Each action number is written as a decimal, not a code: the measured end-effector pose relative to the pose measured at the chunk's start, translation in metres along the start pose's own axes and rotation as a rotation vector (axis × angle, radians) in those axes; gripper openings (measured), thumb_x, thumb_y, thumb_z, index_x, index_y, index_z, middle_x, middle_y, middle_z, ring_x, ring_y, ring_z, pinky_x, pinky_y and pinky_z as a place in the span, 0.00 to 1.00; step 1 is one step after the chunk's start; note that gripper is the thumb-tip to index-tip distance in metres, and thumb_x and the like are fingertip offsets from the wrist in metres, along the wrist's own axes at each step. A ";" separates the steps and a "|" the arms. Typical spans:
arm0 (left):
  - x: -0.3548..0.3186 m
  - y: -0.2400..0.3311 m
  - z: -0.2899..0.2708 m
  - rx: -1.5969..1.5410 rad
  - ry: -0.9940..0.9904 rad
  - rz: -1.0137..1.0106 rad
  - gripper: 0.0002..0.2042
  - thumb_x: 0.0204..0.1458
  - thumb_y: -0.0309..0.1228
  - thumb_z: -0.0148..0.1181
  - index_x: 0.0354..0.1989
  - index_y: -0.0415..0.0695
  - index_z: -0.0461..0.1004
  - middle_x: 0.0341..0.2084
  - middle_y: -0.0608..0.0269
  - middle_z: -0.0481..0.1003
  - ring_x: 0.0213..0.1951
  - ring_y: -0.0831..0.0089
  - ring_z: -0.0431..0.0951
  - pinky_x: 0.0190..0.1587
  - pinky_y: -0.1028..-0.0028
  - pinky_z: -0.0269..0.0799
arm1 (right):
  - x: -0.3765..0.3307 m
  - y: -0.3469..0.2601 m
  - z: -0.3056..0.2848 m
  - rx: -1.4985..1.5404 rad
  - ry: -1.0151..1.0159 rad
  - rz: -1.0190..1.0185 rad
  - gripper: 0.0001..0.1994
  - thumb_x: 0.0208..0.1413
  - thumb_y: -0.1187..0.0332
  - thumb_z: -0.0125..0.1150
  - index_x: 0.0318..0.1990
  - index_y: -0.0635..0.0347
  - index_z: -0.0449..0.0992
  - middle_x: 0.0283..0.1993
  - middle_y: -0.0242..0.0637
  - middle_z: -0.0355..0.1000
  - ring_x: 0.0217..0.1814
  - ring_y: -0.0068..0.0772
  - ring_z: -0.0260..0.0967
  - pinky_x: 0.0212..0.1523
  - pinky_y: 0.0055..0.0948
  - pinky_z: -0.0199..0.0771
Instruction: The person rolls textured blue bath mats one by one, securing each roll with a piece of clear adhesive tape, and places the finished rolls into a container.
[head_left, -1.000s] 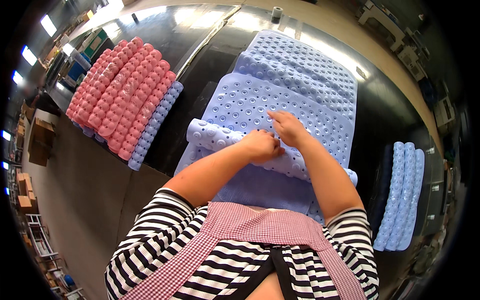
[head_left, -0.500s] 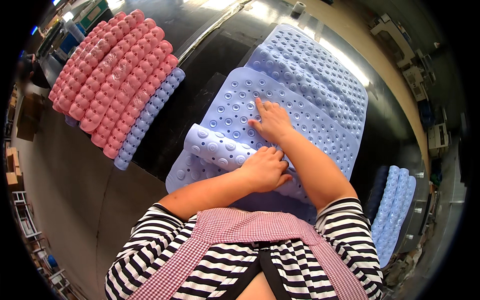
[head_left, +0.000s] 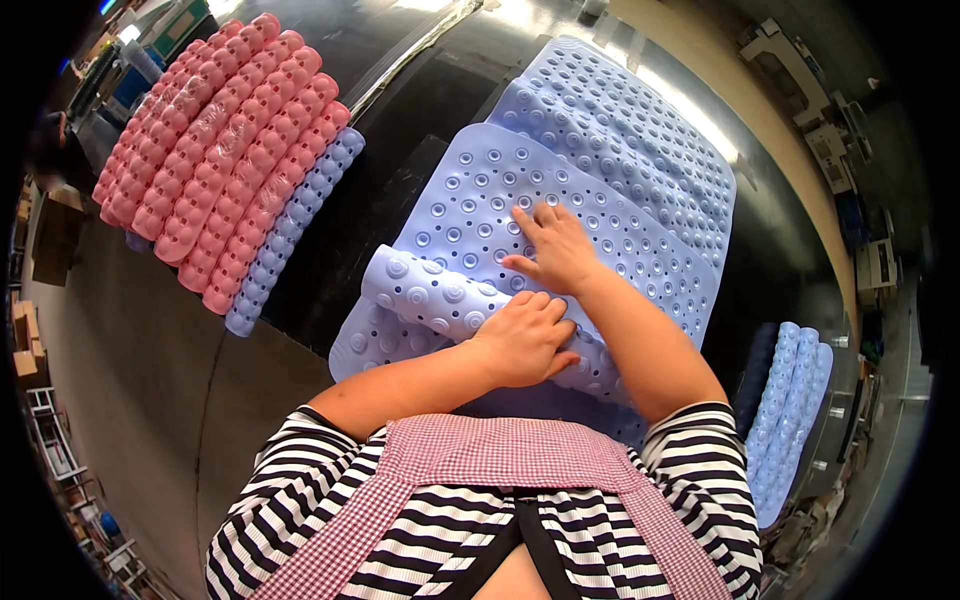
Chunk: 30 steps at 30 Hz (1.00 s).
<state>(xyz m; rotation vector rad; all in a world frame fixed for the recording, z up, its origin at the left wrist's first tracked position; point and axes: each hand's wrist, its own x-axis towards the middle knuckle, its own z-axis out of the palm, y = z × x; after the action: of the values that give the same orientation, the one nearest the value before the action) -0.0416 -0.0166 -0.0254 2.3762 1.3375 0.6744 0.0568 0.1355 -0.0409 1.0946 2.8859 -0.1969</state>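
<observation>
A light blue bath mat (head_left: pixel 470 200) with round suction cups lies before me, its near end turned over into a thick roll (head_left: pixel 425 290). My left hand (head_left: pixel 527 340) lies over the roll, with its fingers curled down on it and the thumb pointing right. Farther up, my right hand (head_left: pixel 555 248) rests on the flat part of the mat, fingers and thumb spread. More blue mats (head_left: pixel 620 110) lie flat in a stack beneath and beyond this one. Under the roll, another stretch of blue mat reaches toward me.
Several rolled pink mats (head_left: pixel 225 150) are piled at the left of the dark table (head_left: pixel 365 190), with a rolled blue mat (head_left: pixel 295 235) alongside. More blue rolls (head_left: pixel 790 425) stand at the right edge. Machines (head_left: pixel 800 70) line the far right; cardboard boxes (head_left: pixel 58 235) sit at far left.
My right hand has slid a little to the right across the mat, its fingers more bent. My left hand stays on the roll, almost unmoved. The whole view has shifted slightly.
</observation>
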 end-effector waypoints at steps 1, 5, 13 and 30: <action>-0.001 0.000 0.001 -0.003 0.001 0.002 0.19 0.56 0.50 0.61 0.43 0.46 0.80 0.40 0.59 0.73 0.48 0.61 0.73 0.54 0.63 0.66 | -0.009 0.009 -0.001 0.034 0.038 -0.091 0.37 0.58 0.41 0.62 0.67 0.59 0.71 0.62 0.44 0.69 0.66 0.49 0.64 0.65 0.42 0.65; 0.002 0.001 0.003 -0.011 0.014 0.005 0.20 0.56 0.50 0.62 0.44 0.46 0.79 0.40 0.59 0.73 0.47 0.60 0.73 0.55 0.63 0.66 | -0.019 0.055 0.000 0.616 0.074 -0.048 0.15 0.62 0.65 0.61 0.51 0.62 0.82 0.52 0.42 0.76 0.52 0.45 0.75 0.56 0.35 0.74; 0.001 0.001 0.004 0.000 -0.003 -0.014 0.20 0.56 0.50 0.62 0.45 0.45 0.79 0.40 0.59 0.73 0.47 0.60 0.73 0.55 0.63 0.67 | 0.028 0.025 0.006 0.509 0.274 0.013 0.19 0.63 0.66 0.58 0.61 0.59 0.76 0.59 0.44 0.74 0.64 0.46 0.70 0.63 0.36 0.70; -0.004 -0.001 0.005 -0.041 0.119 0.033 0.20 0.53 0.48 0.64 0.40 0.42 0.79 0.37 0.59 0.73 0.43 0.61 0.73 0.51 0.64 0.67 | 0.080 -0.018 0.014 0.021 0.026 0.056 0.44 0.60 0.31 0.52 0.74 0.55 0.61 0.77 0.48 0.54 0.80 0.53 0.46 0.75 0.55 0.47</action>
<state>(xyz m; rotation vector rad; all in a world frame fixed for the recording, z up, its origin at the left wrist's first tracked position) -0.0409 -0.0200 -0.0309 2.3629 1.3208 0.8567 -0.0150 0.1725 -0.0599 1.1879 2.8780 -0.2122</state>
